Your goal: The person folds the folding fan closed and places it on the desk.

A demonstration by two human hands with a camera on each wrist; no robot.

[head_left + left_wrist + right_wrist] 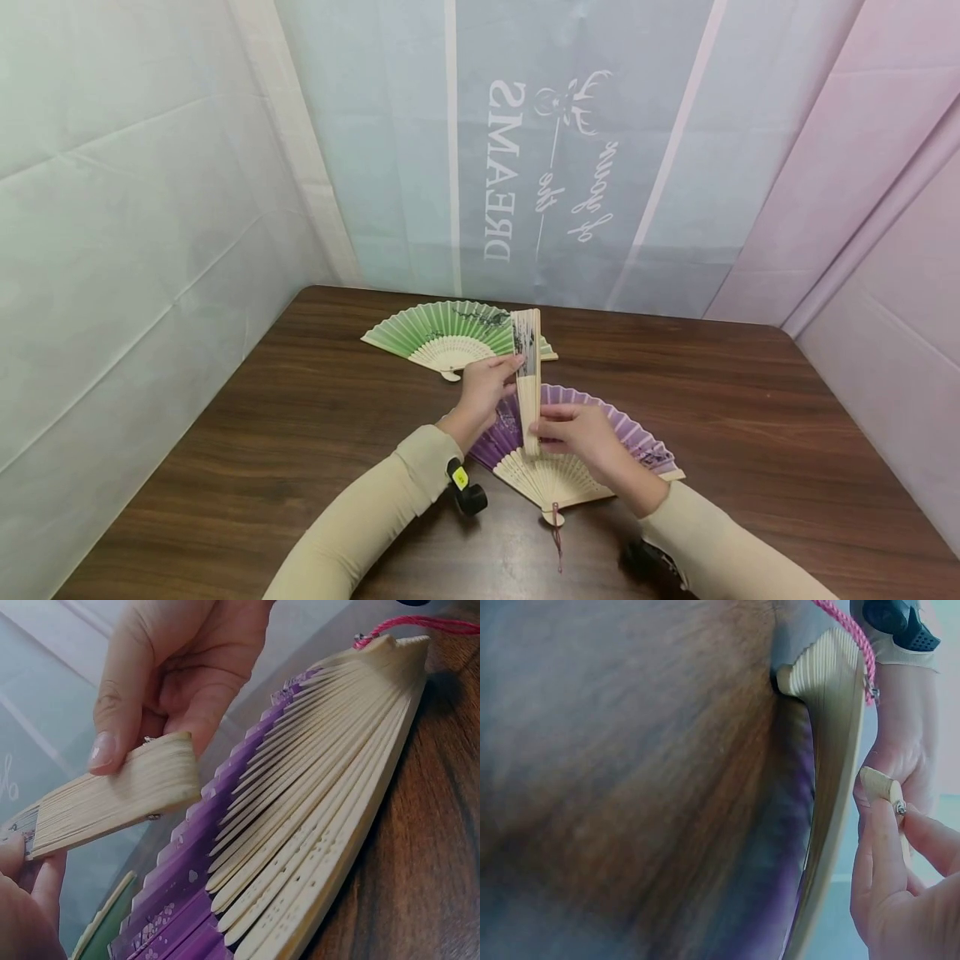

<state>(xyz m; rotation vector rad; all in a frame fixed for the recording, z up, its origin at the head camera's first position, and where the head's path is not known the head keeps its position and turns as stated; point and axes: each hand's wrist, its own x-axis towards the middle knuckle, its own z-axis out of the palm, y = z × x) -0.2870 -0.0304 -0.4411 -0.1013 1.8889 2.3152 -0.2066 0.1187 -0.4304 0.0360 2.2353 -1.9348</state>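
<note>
A folded hand fan (528, 400), with pale wooden ribs and grey cloth patterned in black, is held above the table between both hands. My left hand (483, 390) pinches it by the cloth part, thumb and fingers on either side. Lower down, my right hand (583, 429) grips the wooden ribs near the pivot end, which shows close up in the left wrist view. Beneath the hands a purple fan (555, 482) lies spread, with a pink tassel (557, 542) at its pivot. Farther back a green fan (427, 329) is spread, its right part overlapped by the folded fan.
The dark wood-grain table (262, 467) carries the two spread fans. Behind it hangs a grey-blue curtain (405, 167) with mirrored lettering, and pale cloth walls (150, 233) stand at the sides. A black wrist camera (468, 498) is strapped by the left cuff.
</note>
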